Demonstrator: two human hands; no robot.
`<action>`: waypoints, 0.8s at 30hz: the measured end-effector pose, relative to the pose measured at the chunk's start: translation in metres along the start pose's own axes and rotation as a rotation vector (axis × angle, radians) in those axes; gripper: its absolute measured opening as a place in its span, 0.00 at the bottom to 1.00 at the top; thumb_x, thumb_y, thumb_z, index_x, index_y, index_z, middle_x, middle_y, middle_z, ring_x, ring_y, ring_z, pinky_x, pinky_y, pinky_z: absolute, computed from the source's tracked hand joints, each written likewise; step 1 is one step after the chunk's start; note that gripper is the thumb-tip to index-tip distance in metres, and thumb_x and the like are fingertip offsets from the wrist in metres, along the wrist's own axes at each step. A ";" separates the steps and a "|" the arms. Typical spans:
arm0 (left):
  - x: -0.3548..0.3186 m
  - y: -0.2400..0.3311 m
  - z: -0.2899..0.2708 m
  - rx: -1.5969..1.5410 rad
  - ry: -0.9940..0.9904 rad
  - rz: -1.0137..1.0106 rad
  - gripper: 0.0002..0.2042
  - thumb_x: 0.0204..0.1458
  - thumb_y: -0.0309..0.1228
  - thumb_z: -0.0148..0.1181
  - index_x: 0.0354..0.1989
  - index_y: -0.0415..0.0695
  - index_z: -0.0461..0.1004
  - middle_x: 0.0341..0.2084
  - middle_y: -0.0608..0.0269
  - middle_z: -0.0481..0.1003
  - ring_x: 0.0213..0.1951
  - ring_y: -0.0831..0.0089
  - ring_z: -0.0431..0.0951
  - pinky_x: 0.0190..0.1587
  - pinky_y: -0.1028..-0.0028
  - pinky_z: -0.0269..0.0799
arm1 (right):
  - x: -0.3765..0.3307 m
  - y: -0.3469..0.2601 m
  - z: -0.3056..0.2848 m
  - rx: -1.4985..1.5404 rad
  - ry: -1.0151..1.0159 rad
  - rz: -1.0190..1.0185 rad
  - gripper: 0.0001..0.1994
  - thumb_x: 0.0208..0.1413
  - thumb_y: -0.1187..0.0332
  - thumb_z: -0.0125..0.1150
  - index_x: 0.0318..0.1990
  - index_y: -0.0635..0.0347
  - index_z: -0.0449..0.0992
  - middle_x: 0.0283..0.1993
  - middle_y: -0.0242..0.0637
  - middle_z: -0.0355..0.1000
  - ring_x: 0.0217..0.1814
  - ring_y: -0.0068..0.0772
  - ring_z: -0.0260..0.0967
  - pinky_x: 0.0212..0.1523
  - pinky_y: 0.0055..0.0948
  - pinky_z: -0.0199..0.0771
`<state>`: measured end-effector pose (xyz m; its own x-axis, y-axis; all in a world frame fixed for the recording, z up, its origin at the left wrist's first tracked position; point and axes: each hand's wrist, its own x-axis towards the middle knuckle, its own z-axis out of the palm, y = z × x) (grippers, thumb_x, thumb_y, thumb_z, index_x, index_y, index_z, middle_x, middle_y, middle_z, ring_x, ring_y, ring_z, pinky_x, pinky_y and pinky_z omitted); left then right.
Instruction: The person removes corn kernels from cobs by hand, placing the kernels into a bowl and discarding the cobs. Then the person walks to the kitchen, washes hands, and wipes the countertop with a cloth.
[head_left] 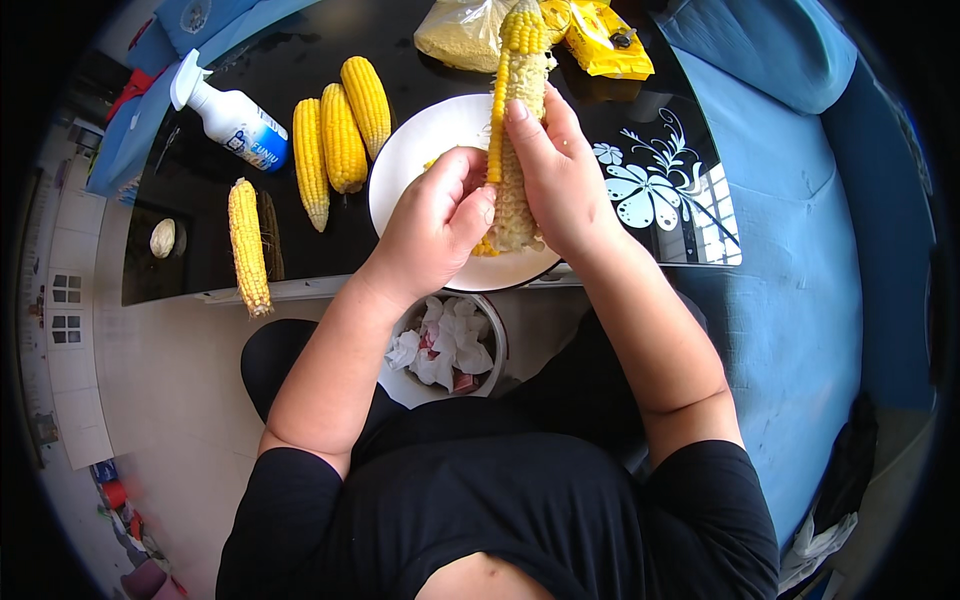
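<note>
A partly stripped corn cob (522, 85) is held upright over a white plate (398, 165). Yellow kernels remain at its tip and in a row down its left side; most of the rest is bare. My right hand (568, 185) wraps around the cob from the right, thumb lying along its front. With curled fingers and thumb, my left hand (430, 222) grips the lower left side at the kernel row. Some loose yellow kernels show on the plate beside and below the hands; the hands hide much of the plate.
Three whole ears of corn (343, 140) lie left of the plate. Another ear (247, 245) rests at the table's front edge. Beyond are a spray bottle (232, 115), a clear bag (462, 38) and a yellow packet (607, 42). A bin (498, 340) with crumpled tissues stands below.
</note>
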<state>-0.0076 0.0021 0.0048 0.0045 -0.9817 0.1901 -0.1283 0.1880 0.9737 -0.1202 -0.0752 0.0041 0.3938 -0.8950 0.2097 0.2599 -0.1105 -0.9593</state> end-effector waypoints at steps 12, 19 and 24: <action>0.000 0.003 -0.004 0.021 -0.001 -0.005 0.10 0.55 0.28 0.41 0.40 0.34 0.64 0.31 0.59 0.70 0.34 0.76 0.69 0.39 0.77 0.66 | 0.000 0.001 -0.001 -0.031 -0.002 -0.006 0.23 0.58 0.61 0.47 0.58 0.61 0.55 0.43 0.32 0.65 0.43 0.17 0.61 0.44 0.19 0.64; -0.001 0.008 -0.002 -0.028 -0.003 -0.046 0.09 0.55 0.27 0.42 0.39 0.35 0.64 0.30 0.60 0.70 0.33 0.77 0.69 0.37 0.77 0.66 | -0.003 -0.003 0.001 -0.024 -0.045 -0.038 0.23 0.58 0.62 0.47 0.57 0.63 0.55 0.44 0.37 0.65 0.46 0.22 0.62 0.46 0.22 0.63; -0.001 0.003 -0.003 0.060 0.032 -0.052 0.09 0.52 0.23 0.41 0.39 0.35 0.64 0.30 0.60 0.70 0.32 0.79 0.69 0.37 0.78 0.67 | -0.002 -0.003 0.000 0.060 -0.062 0.049 0.22 0.58 0.62 0.47 0.57 0.63 0.55 0.44 0.36 0.65 0.46 0.22 0.62 0.46 0.22 0.63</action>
<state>-0.0051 0.0042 0.0083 0.0441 -0.9885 0.1444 -0.1864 0.1338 0.9733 -0.1223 -0.0729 0.0070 0.4607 -0.8699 0.1758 0.2901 -0.0396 -0.9562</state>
